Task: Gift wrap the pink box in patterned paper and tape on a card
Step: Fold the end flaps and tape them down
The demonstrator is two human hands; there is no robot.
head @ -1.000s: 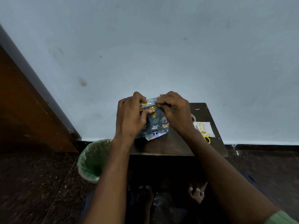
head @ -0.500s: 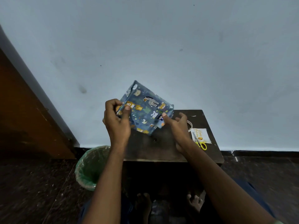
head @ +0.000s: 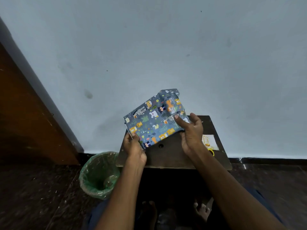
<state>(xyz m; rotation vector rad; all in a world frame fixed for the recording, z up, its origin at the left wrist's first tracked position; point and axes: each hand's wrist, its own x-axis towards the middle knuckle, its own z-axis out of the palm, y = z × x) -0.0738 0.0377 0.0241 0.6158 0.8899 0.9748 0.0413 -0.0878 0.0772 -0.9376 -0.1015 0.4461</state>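
Dim, cool, even light falls on the wall (head: 166, 47); the floor (head: 33, 196) and the space under the table (head: 172, 156) sink into near black (detail there is lost); the wide lens bends the edges; the frame looks soft, with no glare.

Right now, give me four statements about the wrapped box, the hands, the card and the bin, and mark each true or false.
1. Both hands, left hand and right hand, hold the wrapped box above the table. True.
2. The card is taped on the box. False: it lies on the table.
3. The green-lined bin stands left of the table. True.
4. Bare pink box shows through. False: patterned paper covers every visible side.
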